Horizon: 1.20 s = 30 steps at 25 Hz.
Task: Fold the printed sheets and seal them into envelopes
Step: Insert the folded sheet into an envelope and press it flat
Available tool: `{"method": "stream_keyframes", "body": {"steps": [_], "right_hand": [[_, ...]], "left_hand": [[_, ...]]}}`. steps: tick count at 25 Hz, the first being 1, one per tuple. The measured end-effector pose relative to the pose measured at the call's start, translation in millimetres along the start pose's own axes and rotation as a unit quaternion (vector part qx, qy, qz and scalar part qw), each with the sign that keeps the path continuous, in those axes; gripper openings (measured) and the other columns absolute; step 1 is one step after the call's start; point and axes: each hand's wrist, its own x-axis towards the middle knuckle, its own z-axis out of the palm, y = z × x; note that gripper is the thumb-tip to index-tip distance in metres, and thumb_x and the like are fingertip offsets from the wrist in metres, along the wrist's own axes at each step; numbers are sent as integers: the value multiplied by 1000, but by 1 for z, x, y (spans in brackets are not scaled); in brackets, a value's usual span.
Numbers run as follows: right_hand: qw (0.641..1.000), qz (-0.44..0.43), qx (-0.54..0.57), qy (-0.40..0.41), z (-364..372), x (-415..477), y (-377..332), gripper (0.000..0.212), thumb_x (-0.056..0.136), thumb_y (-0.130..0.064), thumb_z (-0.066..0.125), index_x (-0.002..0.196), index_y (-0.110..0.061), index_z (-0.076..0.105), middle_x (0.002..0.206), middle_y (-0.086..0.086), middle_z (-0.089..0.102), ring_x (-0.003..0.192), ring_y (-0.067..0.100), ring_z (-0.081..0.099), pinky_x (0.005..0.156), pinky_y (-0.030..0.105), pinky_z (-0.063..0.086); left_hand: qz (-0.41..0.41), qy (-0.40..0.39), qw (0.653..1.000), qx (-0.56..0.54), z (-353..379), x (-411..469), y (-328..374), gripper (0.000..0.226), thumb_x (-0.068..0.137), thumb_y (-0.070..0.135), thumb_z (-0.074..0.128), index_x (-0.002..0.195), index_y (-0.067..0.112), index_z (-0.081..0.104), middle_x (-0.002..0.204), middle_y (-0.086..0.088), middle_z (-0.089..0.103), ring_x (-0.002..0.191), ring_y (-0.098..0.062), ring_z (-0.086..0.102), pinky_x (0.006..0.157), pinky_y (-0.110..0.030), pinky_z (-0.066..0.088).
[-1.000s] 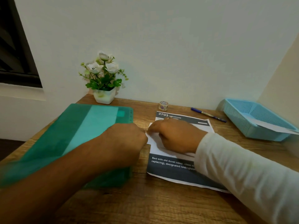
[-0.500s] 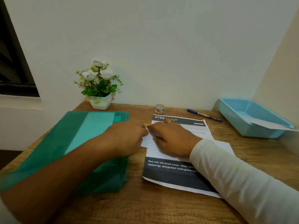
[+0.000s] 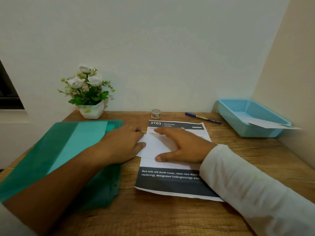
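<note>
A printed sheet (image 3: 172, 183) headed "2703 BEDROOM", with dark bands at top and bottom, lies flat on the wooden table (image 3: 170, 217). On its middle lies a blank white envelope (image 3: 153, 147). My left hand (image 3: 119, 143) pinches the envelope's left edge between thumb and fingers. My right hand (image 3: 184, 145) is spread over the envelope, fingers on top and thumb at its lower edge. The hand and its white sleeve hide the envelope's right part.
A green plastic folder (image 3: 68, 150) lies under my left forearm. At the back stand a potted plant (image 3: 88, 96), a small tape roll (image 3: 156, 113) and a blue pen (image 3: 202, 118). A blue basket (image 3: 245, 116) at the right holds a white envelope (image 3: 265, 124).
My hands have drawn apart from a shared pinch at the envelope's top left corner. The right hand now lies spread over it. More of the white envelope shows between the hands.
</note>
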Motion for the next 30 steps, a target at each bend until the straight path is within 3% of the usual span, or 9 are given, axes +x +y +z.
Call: {"method": "stream_keyframes", "body": {"steps": [5, 10, 14, 17, 21, 25, 30], "right_hand": [[993, 97, -62, -32, -28, -12, 27, 106, 68, -78, 75, 156, -38, 31, 162, -11, 36, 145, 17, 37, 121, 40, 31], [993, 102, -52, -39, -33, -12, 33, 99, 68, -73, 78, 152, -40, 37, 152, -9, 45, 135, 16, 45, 114, 38, 39], [995, 84, -35, -31, -29, -10, 36, 87, 72, -68, 79, 146, -42, 43, 133, -13, 51, 116, 8, 48, 97, 26, 41], [997, 80, -4, -21, -23, -4, 37, 84, 72, -66, 80, 144, -44, 44, 130, -14, 50, 116, 9, 48, 100, 28, 43], [998, 57, -5, -18, -18, 2, 36, 83, 71, -68, 80, 142, -45, 45, 130, -16, 49, 115, 7, 48, 102, 30, 45], [999, 42, -3, -14, -18, 0, 34, 82, 72, -66, 80, 143, -43, 46, 130, -16, 49, 116, 7, 49, 97, 26, 43], [999, 41, 4, -13, -18, -1, 33, 84, 74, -64, 80, 146, -40, 44, 139, -15, 48, 124, 10, 48, 109, 35, 44]], "left_hand": [[7, -7, 1000, 5, -3, -4, 4, 71, 95, 71, 33, 148, 25, 45, 152, 6, 39, 133, -13, 41, 103, -39, 47], [4, -13, 1000, 1, -2, -6, 5, 81, 89, 79, 31, 150, 26, 42, 153, 5, 39, 133, -14, 41, 103, -37, 46], [14, -14, 999, -45, 1, -4, 3, 86, 85, 83, 36, 154, 31, 33, 155, 7, 38, 136, -13, 39, 109, -37, 43], [39, -19, 993, -107, -1, -1, 4, 91, 80, 84, 45, 155, 34, 30, 159, 10, 36, 139, -12, 37, 114, -36, 38], [30, -36, 991, -128, -10, 14, 3, 92, 71, 80, 65, 147, 33, 41, 143, 10, 48, 122, -11, 44, 99, -30, 45], [15, -91, 983, -161, -19, 30, -2, 68, 68, 71, 77, 117, 35, 47, 110, 17, 50, 91, -3, 47, 73, -20, 40], [-6, -168, 965, -199, -30, 48, -4, 50, 73, 56, 82, 106, 24, 60, 93, 16, 60, 83, -4, 55, 66, -20, 41]]}}
